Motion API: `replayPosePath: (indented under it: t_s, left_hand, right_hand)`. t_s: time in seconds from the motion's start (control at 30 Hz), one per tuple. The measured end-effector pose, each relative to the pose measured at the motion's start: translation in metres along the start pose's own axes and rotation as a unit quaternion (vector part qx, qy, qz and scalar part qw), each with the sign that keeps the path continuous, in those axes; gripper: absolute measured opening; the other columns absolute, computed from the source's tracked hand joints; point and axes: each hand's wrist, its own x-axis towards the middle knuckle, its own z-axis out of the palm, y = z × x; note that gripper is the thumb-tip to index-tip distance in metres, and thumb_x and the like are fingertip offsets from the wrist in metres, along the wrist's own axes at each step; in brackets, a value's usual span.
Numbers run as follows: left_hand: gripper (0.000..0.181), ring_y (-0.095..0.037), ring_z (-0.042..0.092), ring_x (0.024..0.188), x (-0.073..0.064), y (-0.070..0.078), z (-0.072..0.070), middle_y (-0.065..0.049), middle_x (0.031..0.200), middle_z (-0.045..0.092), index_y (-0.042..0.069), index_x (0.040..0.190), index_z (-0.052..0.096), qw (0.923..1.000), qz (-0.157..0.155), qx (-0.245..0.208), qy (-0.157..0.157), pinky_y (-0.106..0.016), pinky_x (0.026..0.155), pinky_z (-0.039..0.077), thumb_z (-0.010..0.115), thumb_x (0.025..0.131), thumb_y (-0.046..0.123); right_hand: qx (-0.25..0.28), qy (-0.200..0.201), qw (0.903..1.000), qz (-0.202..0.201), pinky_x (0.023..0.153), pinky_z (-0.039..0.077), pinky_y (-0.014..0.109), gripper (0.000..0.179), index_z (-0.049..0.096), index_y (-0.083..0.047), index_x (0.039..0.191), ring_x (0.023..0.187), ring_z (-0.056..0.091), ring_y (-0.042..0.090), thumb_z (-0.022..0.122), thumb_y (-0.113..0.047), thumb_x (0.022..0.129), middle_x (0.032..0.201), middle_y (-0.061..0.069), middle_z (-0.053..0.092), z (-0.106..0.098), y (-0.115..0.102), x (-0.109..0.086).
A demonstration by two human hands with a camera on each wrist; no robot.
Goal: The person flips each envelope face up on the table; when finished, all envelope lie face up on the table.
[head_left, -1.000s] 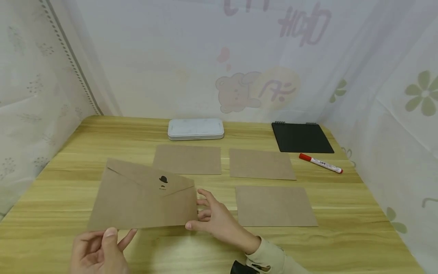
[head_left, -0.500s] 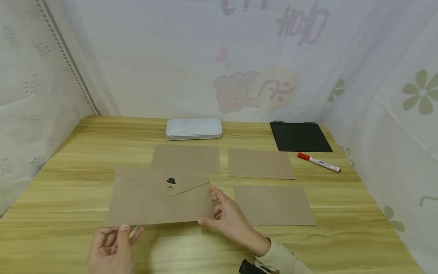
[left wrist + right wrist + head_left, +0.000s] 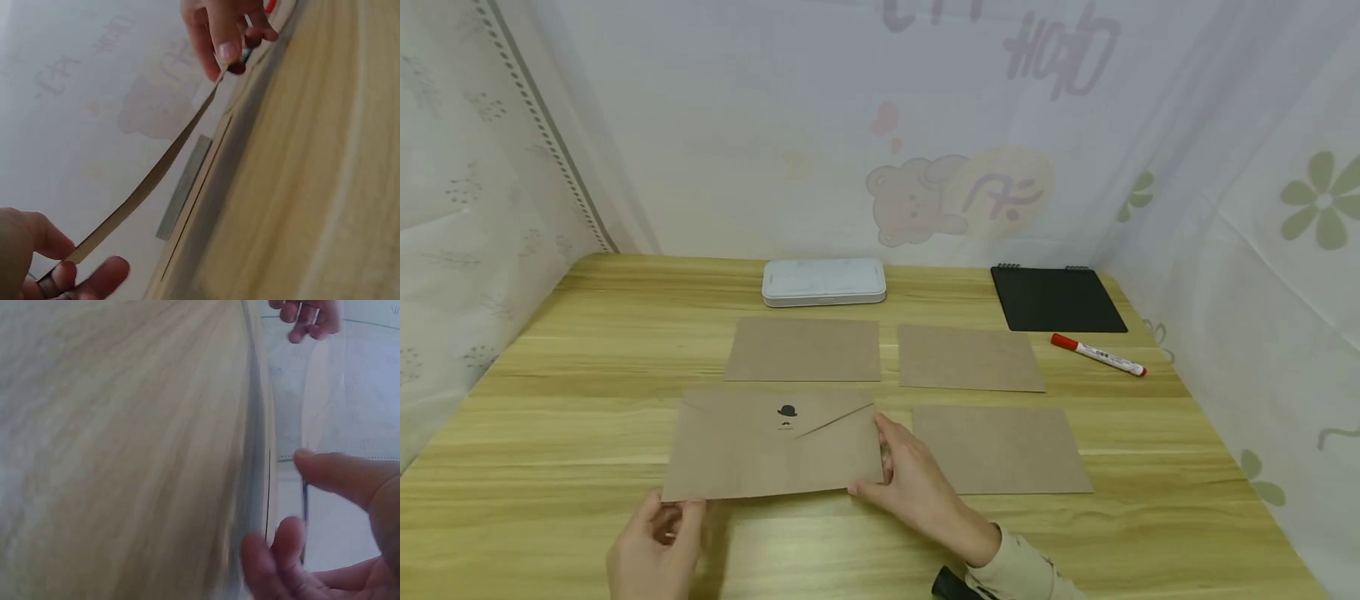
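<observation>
A brown kraft envelope (image 3: 767, 462), flap side up with a printed black hat and moustache, is held just over the near middle of the table. My left hand (image 3: 658, 546) pinches its near left edge between thumb and fingers. At the right end my right hand (image 3: 921, 487) grips it, thumb at the near corner and fingers along the side. Seen edge-on in the left wrist view, the envelope (image 3: 147, 181) stretches between both hands, raised off the wood. Three other brown envelopes lie flat: one back left (image 3: 805, 350), one back right (image 3: 970, 358), one front right (image 3: 1000, 450).
Behind the envelopes a white flat case (image 3: 824, 282) rests near the table's back edge. A black spiral notebook (image 3: 1060, 300) lies at the back right, with a red-capped marker (image 3: 1097, 354) before it. Patterned cloth (image 3: 737, 125) encloses the table (image 3: 535, 408) on the back and sides.
Both hands have carried the envelope to the right and lowered it toward the table, so it lies flatter. The flat envelopes, case, notebook and marker stay in place.
</observation>
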Motion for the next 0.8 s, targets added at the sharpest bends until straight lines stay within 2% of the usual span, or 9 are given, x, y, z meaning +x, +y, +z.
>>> replayPosePath:
  t_s: [0.07, 0.13, 0.2, 0.27, 0.37, 0.4, 0.5, 0.6, 0.8]
  left_hand:
    - [0.008, -0.007, 0.049, 0.049, 0.002, -0.004, 0.0, -0.003, 0.064, 0.062, 0.007, 0.081, 0.062, 0.9985, 0.046, 0.03, 0.002, -0.022, 0.047, 0.039, 0.062, 0.085, 0.013]
    - [0.01, -0.018, 0.054, 0.057, 0.003, -0.008, 0.0, -0.009, 0.069, 0.063, 0.004, 0.081, 0.061, 0.9952, 0.08, 0.057, -0.005, -0.034, 0.062, 0.042, 0.063, 0.084, 0.014]
    - [0.016, -0.031, 0.055, 0.073, 0.005, -0.01, -0.001, -0.016, 0.077, 0.063, 0.001, 0.086, 0.062, 0.9923, 0.094, 0.079, -0.019, -0.052, 0.077, 0.033, 0.063, 0.085, 0.017]
    - [0.027, -0.041, 0.05, 0.087, 0.007, -0.011, -0.002, -0.025, 0.087, 0.063, -0.004, 0.097, 0.061, 0.9908, 0.086, 0.098, -0.039, -0.062, 0.079, 0.021, 0.061, 0.087, 0.022]
    - [0.033, -0.044, 0.042, 0.095, 0.009, -0.013, -0.003, -0.027, 0.097, 0.062, -0.003, 0.103, 0.062, 0.9896, 0.07, 0.115, -0.052, -0.064, 0.08, 0.011, 0.063, 0.087, 0.026]
    - [0.035, -0.044, 0.041, 0.096, 0.01, -0.013, -0.003, -0.028, 0.1, 0.062, -0.003, 0.105, 0.062, 0.9888, 0.068, 0.122, -0.052, -0.064, 0.08, 0.011, 0.064, 0.087, 0.027]
    - [0.042, -0.045, 0.04, 0.098, 0.011, -0.015, -0.002, -0.028, 0.105, 0.06, -0.004, 0.108, 0.061, 0.9834, 0.068, 0.157, -0.06, -0.064, 0.08, 0.012, 0.066, 0.086, 0.031]
    - [0.05, -0.046, 0.039, 0.098, 0.011, -0.016, 0.0, -0.03, 0.103, 0.058, -0.007, 0.111, 0.061, 0.9742, 0.072, 0.203, -0.068, -0.065, 0.08, 0.015, 0.068, 0.084, 0.034]
    - [0.051, -0.045, 0.041, 0.092, 0.012, -0.014, 0.002, -0.024, 0.088, 0.057, -0.01, 0.109, 0.061, 0.9639, 0.082, 0.241, -0.077, -0.064, 0.076, 0.019, 0.071, 0.082, 0.032]
  right_hand:
    - [-0.027, -0.001, 0.9996, 0.003, 0.073, 0.046, 0.026, 0.084, 0.037, 0.009, 0.135, 0.061, 0.047, 0.003, 0.082, -0.022, 0.071, 0.091, -0.001, 0.048, 0.0, -0.001, 0.0]
    - [-0.055, -0.001, 0.9985, 0.005, 0.078, 0.046, 0.031, 0.085, 0.038, 0.01, 0.134, 0.067, 0.05, 0.006, 0.082, -0.025, 0.07, 0.087, -0.002, 0.048, 0.0, -0.002, -0.001]
    - [-0.081, 0.001, 0.9967, 0.008, 0.079, 0.046, 0.034, 0.086, 0.038, 0.011, 0.134, 0.073, 0.05, 0.009, 0.082, -0.028, 0.07, 0.084, -0.004, 0.047, 0.0, -0.002, -0.001]
    - [-0.097, -0.001, 0.9952, 0.009, 0.078, 0.046, 0.034, 0.087, 0.039, 0.011, 0.133, 0.077, 0.047, 0.01, 0.082, -0.031, 0.07, 0.079, -0.005, 0.046, 0.001, -0.002, -0.001]
    - [-0.11, -0.009, 0.9938, 0.014, 0.074, 0.046, 0.033, 0.087, 0.04, 0.011, 0.132, 0.073, 0.048, 0.011, 0.081, -0.034, 0.07, 0.077, -0.005, 0.048, 0.002, -0.001, -0.002]
    - [-0.116, -0.012, 0.9931, 0.014, 0.075, 0.047, 0.034, 0.087, 0.041, 0.011, 0.132, 0.075, 0.051, 0.012, 0.081, -0.035, 0.071, 0.081, -0.002, 0.053, 0.002, -0.001, -0.002]
    - [-0.138, -0.023, 0.99, 0.02, 0.082, 0.048, 0.041, 0.086, 0.041, 0.011, 0.132, 0.093, 0.059, 0.024, 0.08, -0.037, 0.072, 0.103, 0.014, 0.061, 0.003, -0.001, -0.002]
    - [-0.17, -0.025, 0.9849, 0.018, 0.082, 0.048, 0.046, 0.084, 0.042, 0.01, 0.131, 0.103, 0.057, 0.035, 0.079, -0.037, 0.072, 0.12, 0.024, 0.055, 0.004, 0.0, -0.002]
    - [-0.219, -0.028, 0.9753, 0.003, 0.065, 0.051, 0.039, 0.08, 0.046, 0.009, 0.128, 0.079, 0.062, 0.028, 0.078, -0.039, 0.073, 0.104, 0.017, 0.061, 0.001, 0.001, 0.0]
